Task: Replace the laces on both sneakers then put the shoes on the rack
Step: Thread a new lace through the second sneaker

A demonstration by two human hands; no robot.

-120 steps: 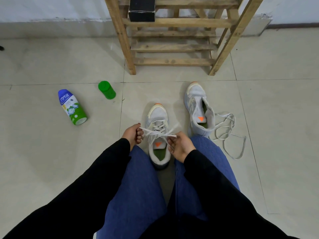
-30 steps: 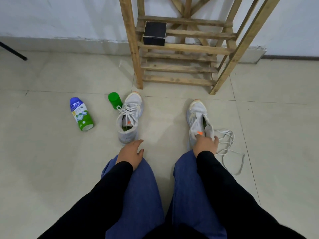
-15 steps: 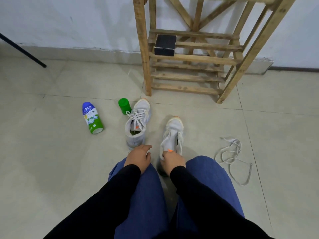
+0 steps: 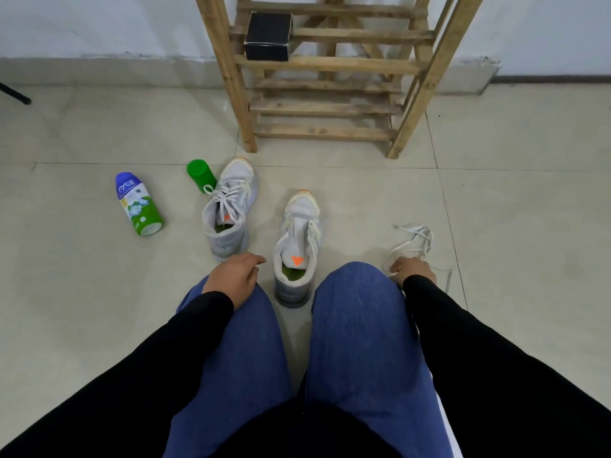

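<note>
A laced white sneaker (image 4: 228, 209) stands on the floor tiles, toe toward the wooden rack (image 4: 325, 66). To its right, between my knees, stands the second white sneaker (image 4: 299, 246) with no lace in it. A loose white lace (image 4: 413, 241) lies in a heap further right. My right hand (image 4: 413, 271) is down on the near end of that lace, fingers curled onto it. On my left knee rests my left hand (image 4: 234, 279), fingers relaxed and holding nothing, just behind the laced sneaker's heel.
A black box (image 4: 268, 36) sits on an upper slat of the rack. A green and blue bottle (image 4: 139, 203) lies on the floor at left, with a green cap (image 4: 200, 175) touching the laced sneaker's side. A black stand leg (image 4: 15, 94) shows at far left.
The laced sneaker was set aside to the left. My right hand pulled the unlaced sneaker in between my knees, let go of it and moved right onto the loose lace.
</note>
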